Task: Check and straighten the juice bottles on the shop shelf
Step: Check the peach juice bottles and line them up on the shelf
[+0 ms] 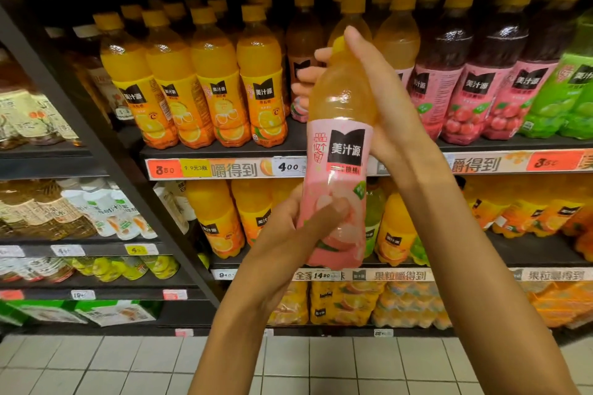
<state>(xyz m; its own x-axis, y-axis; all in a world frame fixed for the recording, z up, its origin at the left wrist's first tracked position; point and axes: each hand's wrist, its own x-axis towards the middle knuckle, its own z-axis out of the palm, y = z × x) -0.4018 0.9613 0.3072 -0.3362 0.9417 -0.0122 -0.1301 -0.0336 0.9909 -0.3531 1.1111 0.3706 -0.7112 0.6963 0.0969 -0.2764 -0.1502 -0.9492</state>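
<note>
Head view has the peach juice bottle (340, 151) at the centre of the frame, held up in the air in front of the shelf (224, 151) rather than standing on it, tilted slightly with its yellow cap toward the top and its pink label facing the camera. The right hand (378, 99) wraps the bottle's upper part from the right side, its fingers (308, 74) curled round behind the neck and the thumb lying up by the cap. The left hand (298, 234) grips the lower part from the left, its thumb pressed across the front of the pink label near the base. Behind the bottle, at mid height, a row of orange juice bottles (199, 80) stands upright on the left part of the shelf, with dark red juice bottles (475, 74) to the right and green-labelled bottles (571, 96) at the right edge of the frame. Price tags (224, 167) run along the shelf's front edge. More orange bottles (218, 221) fill the tier below, and pale floor tiles (128, 362) show along the bottom of the frame.
</note>
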